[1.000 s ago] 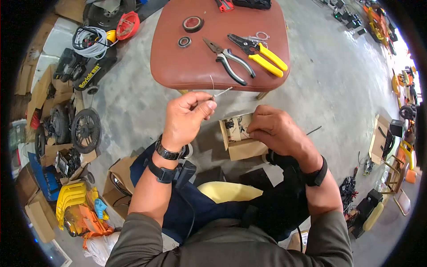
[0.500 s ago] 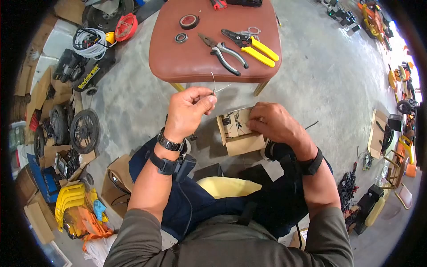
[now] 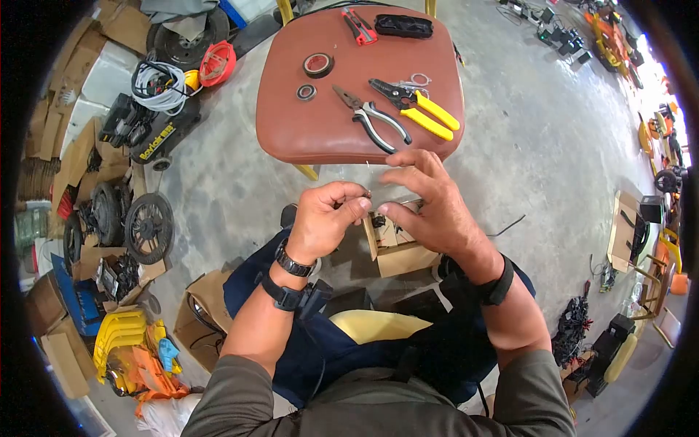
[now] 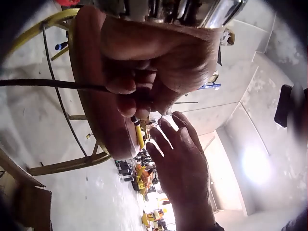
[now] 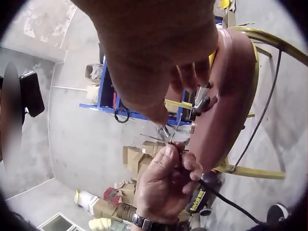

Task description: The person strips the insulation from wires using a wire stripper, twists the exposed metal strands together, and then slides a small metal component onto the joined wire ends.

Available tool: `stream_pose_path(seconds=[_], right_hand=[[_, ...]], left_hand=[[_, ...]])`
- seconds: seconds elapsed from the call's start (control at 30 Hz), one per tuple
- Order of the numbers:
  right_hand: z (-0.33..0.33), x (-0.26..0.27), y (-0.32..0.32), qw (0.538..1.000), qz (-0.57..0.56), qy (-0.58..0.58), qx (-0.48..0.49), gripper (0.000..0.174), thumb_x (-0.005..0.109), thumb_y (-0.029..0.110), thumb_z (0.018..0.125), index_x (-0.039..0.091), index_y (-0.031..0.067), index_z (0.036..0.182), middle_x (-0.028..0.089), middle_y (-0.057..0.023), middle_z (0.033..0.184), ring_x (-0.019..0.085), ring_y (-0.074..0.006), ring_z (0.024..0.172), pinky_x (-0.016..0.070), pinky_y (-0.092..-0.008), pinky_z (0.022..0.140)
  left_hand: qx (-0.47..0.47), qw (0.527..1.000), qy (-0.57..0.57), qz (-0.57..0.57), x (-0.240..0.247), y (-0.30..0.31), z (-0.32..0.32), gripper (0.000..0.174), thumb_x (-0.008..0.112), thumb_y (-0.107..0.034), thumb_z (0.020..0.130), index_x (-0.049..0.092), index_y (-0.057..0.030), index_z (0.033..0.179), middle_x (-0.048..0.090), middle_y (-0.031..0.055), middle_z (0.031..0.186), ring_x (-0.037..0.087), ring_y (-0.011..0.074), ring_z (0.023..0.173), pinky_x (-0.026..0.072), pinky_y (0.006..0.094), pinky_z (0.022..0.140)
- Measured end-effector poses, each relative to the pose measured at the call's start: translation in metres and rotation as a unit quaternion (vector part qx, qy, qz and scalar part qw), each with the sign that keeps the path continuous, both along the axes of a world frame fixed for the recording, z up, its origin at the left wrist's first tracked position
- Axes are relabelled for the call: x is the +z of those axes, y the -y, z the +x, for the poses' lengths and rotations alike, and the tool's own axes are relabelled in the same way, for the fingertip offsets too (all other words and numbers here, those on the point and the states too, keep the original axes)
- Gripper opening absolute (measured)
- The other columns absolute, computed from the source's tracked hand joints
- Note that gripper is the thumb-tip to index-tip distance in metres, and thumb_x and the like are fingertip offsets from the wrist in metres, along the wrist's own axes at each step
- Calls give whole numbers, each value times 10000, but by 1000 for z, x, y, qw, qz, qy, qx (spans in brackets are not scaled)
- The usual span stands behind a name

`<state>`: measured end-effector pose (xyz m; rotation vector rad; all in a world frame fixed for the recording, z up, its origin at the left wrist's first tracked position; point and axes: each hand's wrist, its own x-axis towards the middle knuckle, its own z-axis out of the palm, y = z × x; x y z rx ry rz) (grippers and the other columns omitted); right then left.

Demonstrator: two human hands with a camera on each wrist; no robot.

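Between thumb and fingertips, my left hand pinches the end of a black cable. Thin wires stick out past its fingertips in the right wrist view. Close beside them is my right hand, its thumb and fingers spread apart with nothing visible between them. In the left wrist view the right hand reaches toward the left fingertips; whether it touches the wires I cannot tell. Below the right hand stands a small cardboard box with small dark parts, partly hidden by that hand.
Ahead, a brown padded stool holds grey-black pliers, yellow-handled strippers, a tape roll, a metal ring, a red cutter and a black pouch. Wheels and boxes lie left.
My right hand has left the small box and come up beside the left fingertips, its fingers now spread. The left hand keeps its pinch. The stool shows more fully in the head view.
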<state>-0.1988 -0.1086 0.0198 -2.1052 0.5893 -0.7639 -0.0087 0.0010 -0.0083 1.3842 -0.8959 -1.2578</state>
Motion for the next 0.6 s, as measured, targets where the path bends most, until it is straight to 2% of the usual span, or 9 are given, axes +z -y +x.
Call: stream_pose_path(seconds=[0.07,0.17,0.27,0.47,0.6], right_hand=[[3,-2,2,1000,-28,-1,13,317,780,39,735,695,92,1035,607,-135,1178,566,-349,1096,488,-437,929],[7,-5,4,999,-38,9,4,215,771,30,737,712,99,932,629,-126,1140,573,-349,1087,494,-434,918],[11,-2,6,998,-65,16,-3,169,758,14,733,717,87,880,638,-120,1112,582,-352,1073,499,-433,905],[16,-11,12,993,-106,48,12,163,733,-14,717,703,55,861,650,-116,1060,603,-337,1042,504,-418,890],[17,-17,18,997,-46,69,-9,139,719,-22,734,688,50,849,656,-108,1003,615,-322,1005,503,-414,873]], left_hand=[[-1,1000,-3,-7,-4,0,1,100,687,-36,942,692,31,1017,667,13,792,580,70,685,479,234,626],[3,1000,20,-21,-7,2,2,128,699,-87,945,699,-2,1042,685,31,788,603,71,660,423,200,528],[22,999,25,-27,-4,4,0,140,693,-82,947,696,1,1060,685,37,785,608,78,654,417,198,516],[55,998,-22,-20,-15,5,-4,139,675,-30,948,689,27,1073,687,60,812,626,110,676,488,223,585],[35,999,-15,-14,-10,6,-6,127,689,-53,947,710,26,1043,669,14,786,577,71,661,483,235,609]])
